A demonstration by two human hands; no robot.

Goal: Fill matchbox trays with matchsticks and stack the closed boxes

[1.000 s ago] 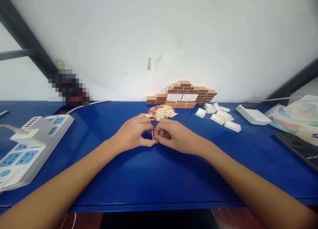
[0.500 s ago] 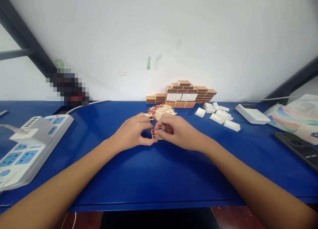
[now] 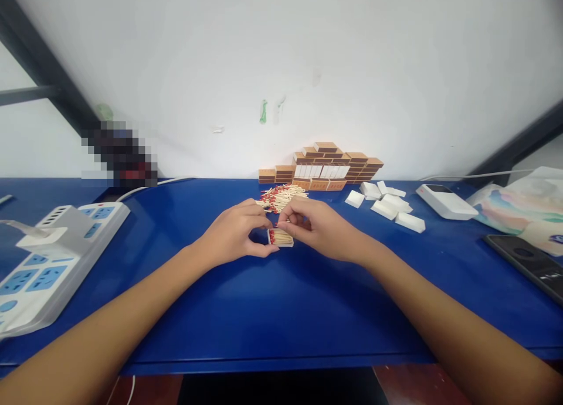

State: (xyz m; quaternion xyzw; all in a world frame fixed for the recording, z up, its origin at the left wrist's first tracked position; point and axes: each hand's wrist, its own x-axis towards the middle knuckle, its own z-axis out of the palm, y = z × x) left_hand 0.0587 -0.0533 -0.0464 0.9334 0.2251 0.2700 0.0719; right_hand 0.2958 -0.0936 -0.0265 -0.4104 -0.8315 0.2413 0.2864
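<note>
A small white matchbox tray (image 3: 287, 245) with red-headed matches (image 3: 280, 237) lying side by side in it sits on the blue table. My left hand (image 3: 237, 232) grips the left end of this tray between thumb and fingers. Just above the tray's far right side, my right hand (image 3: 310, 224) is closed in a pinch. A red match tip shows at its fingertips; the rest of that match is hidden by the fingers. Directly behind both hands lies a loose heap of matches (image 3: 284, 197), partly covered by my right hand.
Stacked matchboxes (image 3: 325, 167) stand against the wall. Several white matchbox trays (image 3: 387, 207) lie to the right, before a white device (image 3: 446, 201) and a dark phone (image 3: 528, 261). At left is a power strip (image 3: 88, 258) with a plugged-in charger.
My right hand has lifted slightly up and right from the tray, uncovering more of the matches in it. My left hand stays in place on the tray.
</note>
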